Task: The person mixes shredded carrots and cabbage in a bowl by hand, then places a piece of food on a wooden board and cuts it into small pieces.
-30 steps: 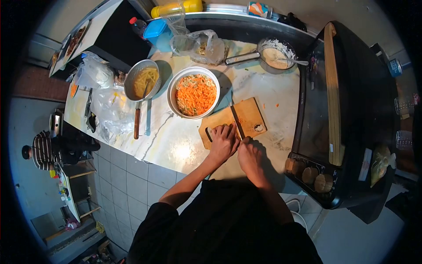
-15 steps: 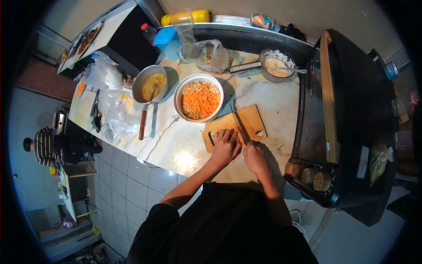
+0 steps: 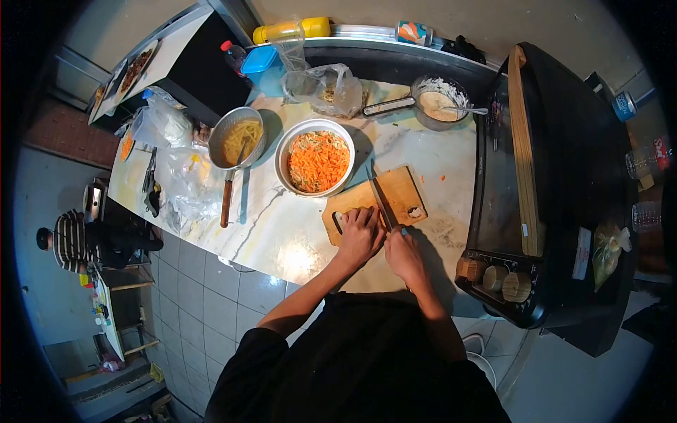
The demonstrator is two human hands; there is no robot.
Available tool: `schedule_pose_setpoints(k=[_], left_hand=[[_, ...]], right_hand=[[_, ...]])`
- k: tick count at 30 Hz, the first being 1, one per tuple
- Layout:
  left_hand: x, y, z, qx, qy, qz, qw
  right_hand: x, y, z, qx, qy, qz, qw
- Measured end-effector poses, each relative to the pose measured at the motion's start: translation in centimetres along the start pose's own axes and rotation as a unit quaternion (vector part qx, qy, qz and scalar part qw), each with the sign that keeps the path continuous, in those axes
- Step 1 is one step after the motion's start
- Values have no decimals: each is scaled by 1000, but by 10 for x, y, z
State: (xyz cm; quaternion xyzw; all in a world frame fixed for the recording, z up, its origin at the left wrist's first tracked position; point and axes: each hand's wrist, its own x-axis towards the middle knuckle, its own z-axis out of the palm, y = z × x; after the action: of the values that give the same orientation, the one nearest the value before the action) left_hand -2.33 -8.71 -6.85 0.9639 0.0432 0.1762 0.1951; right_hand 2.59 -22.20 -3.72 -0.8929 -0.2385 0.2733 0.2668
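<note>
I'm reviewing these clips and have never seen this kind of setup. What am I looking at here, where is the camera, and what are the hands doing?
There is no machine: a person wears one camera on the head, looking down with a fisheye lens at a kitchen counter. The left hand presses down on a wooden cutting board, on something I cannot make out. The right hand grips a knife whose blade lies across the board. Beside the board stands a white bowl of shredded carrot, next to it a metal pan of pale strips. A black griddle sits to the right.
</note>
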Motion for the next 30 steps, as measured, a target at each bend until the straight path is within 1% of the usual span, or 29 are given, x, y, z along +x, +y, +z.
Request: schedule_pose_setpoints(k=[3,5,9,11,13,19,21,23,25,28,30], left_hand=[[-1,-1,2,1,-5,-1,1000],[-2,-2,3,11,-12,1,1000],[-2,-3,3,3,-14,2,1000],[-1,-2,2,6,-19,-5,1000],[-4,0,0,0,-21,-5,1000],[-2,-3,1,-2,5,8,1000],[-2,-3,2,-4,6,4,1000],[-1,-2,1,-2,11,3,1000],[-2,-2,1,-17,19,6,1000],[-3,-3,2,-9,16,6,1000],[-3,-4,3,-9,16,9,1000]], right_hand=[[-4,-8,-5,-10,-5,19,1000],[-6,-10,-5,-41,-8,28,999],[-1,-11,6,-42,-19,58,997],[6,-6,16,-70,-13,77,994],[4,-7,13,-71,5,61,996],[7,0,8,-101,1,39,994],[7,5,8,-106,26,22,994],[7,5,4,-86,20,15,996],[1,-3,-6,-35,1,21,999],[0,-6,-7,-2,8,13,1000],[2,-4,-6,-5,13,2,1000]])
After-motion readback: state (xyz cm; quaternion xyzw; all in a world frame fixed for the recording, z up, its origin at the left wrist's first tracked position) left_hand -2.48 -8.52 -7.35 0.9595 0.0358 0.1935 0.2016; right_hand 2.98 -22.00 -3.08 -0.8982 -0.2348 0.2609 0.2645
